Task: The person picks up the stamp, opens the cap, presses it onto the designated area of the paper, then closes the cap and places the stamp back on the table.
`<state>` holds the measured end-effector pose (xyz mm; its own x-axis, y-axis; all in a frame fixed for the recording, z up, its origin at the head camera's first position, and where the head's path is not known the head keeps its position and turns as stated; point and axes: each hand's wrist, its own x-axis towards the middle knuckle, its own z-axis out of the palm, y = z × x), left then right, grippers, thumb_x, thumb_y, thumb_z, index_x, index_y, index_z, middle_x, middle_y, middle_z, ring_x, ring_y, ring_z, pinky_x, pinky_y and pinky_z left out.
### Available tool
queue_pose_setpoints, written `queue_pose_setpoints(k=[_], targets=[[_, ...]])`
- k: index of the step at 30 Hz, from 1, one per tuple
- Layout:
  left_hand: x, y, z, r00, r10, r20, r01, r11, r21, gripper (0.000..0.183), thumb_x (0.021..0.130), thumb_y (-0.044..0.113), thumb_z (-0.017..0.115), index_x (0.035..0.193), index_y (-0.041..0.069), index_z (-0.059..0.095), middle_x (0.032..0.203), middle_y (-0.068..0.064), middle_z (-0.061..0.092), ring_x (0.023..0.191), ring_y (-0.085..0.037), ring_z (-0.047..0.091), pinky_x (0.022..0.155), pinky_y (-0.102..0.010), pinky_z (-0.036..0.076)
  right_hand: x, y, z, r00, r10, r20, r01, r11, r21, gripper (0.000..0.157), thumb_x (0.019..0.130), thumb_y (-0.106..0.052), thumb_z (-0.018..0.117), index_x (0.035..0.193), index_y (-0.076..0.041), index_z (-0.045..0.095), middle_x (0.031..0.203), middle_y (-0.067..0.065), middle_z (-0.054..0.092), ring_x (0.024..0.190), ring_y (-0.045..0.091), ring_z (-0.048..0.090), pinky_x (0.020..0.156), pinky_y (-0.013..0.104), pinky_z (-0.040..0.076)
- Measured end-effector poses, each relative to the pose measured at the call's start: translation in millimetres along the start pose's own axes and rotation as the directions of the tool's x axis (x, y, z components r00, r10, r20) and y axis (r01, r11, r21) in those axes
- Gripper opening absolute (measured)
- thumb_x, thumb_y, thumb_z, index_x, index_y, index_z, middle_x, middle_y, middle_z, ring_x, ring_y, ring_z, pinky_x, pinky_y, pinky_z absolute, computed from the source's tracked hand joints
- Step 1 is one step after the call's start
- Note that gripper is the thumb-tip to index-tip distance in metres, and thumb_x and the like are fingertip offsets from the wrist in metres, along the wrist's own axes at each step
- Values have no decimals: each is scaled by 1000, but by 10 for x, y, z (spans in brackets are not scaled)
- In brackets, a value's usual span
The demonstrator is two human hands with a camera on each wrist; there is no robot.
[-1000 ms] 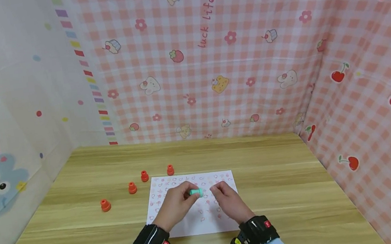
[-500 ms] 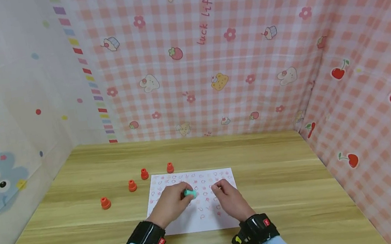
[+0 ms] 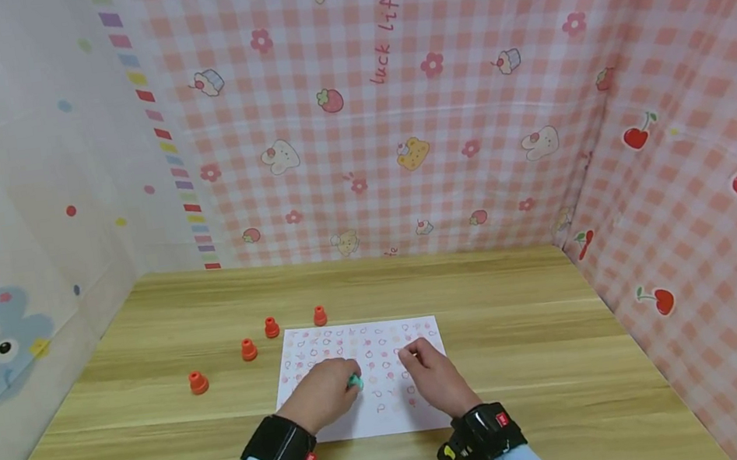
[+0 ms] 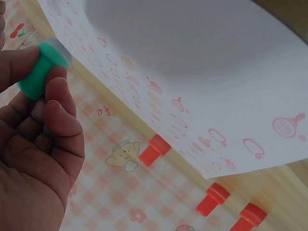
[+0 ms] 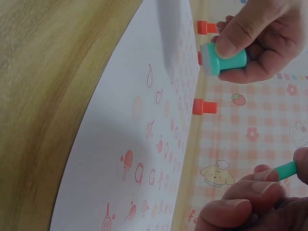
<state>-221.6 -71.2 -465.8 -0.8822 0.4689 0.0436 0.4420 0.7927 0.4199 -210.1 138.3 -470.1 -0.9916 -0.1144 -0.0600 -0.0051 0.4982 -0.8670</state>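
My left hand (image 3: 322, 395) pinches a small green stamp (image 4: 42, 72) between thumb and fingers, above the white paper (image 3: 347, 427). Its pale grey end faces the sheet and appears slightly apart from it in the left wrist view. Rows of small red and orange prints, rackets among them, cover much of the paper. Over the right part of the sheet, my right hand (image 3: 435, 379) has curled fingers. A small green piece (image 5: 286, 170), perhaps the stamp's cap, is pinched between its thumb and fingers in the right wrist view; most of it is hidden.
Several red stamps or caps stand on the wooden table (image 3: 536, 364) left of and behind the paper, one red piece (image 3: 198, 382) farthest left and another red piece (image 3: 320, 315) by the sheet's back edge. Patterned cloth walls (image 3: 368, 128) border the table.
My left hand has moved left and lower toward the paper with the green stamp, now turned more downward. My right hand has stayed nearly in place.
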Motion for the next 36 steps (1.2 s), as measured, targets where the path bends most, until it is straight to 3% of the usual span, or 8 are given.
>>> queue_pose_setpoints(k=[6,22,36], targets=[[14,4,57,998,65,14,-65,995,75,6,87,7,74,91,7,69,79,2,63,71,-12,53,74,-35,51,4,15,5,1000,1,4,-1,1000,-3,27,106,-34,47,110,-8,54,96,7,52,85,23,49,67,34,37],[61,10,158,996,-5,92,-7,992,126,6,90,9,71,95,8,70,81,1,65,71,-12,54,79,-36,52,-5,23,-2,1000,3,5,-3,1000,0,30,105,-37,46,110,-9,54,98,7,53,86,23,49,68,34,37],[95,57,150,992,20,123,-41,985,170,7,90,2,68,95,5,72,82,-3,67,72,-14,55,81,-36,52,-24,35,-13,1000,13,8,-13,1000,8,28,106,-36,45,112,-10,55,99,7,54,88,23,50,70,35,38]])
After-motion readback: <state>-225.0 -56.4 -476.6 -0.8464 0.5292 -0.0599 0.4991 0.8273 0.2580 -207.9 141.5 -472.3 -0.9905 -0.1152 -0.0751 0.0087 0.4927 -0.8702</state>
